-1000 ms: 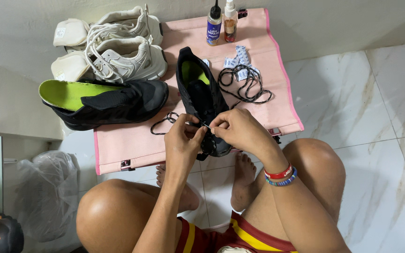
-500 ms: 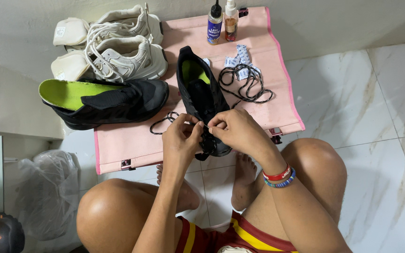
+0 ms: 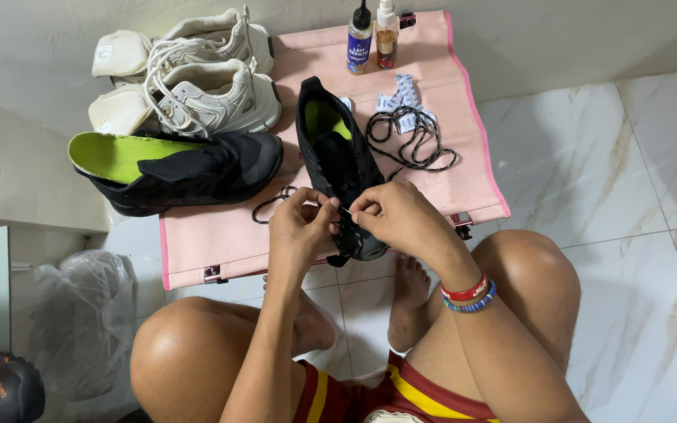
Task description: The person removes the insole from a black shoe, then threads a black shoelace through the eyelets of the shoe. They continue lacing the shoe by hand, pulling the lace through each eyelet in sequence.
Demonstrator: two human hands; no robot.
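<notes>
A black shoe [image 3: 334, 153] with a green lining lies on the pink mat [image 3: 221, 243], toe toward me. My left hand [image 3: 301, 229] and my right hand [image 3: 389, 217] meet over its toe end, each pinching the thin black lace [image 3: 269, 200] threaded there. One end of that lace loops out on the mat to the left of my left hand. Red and blue bands circle my right wrist.
A second black shoe [image 3: 174, 168] with a green insole lies at the left, behind it a pair of white sneakers [image 3: 190, 82]. A loose coiled black lace [image 3: 413, 137], small white packets [image 3: 401, 94] and two bottles [image 3: 374, 35] sit on the mat. A plastic bag [image 3: 80, 313] lies on the floor at left.
My two hands have shifted slightly on the lace at the shoe's toe end; the shoe and everything else stay put.
</notes>
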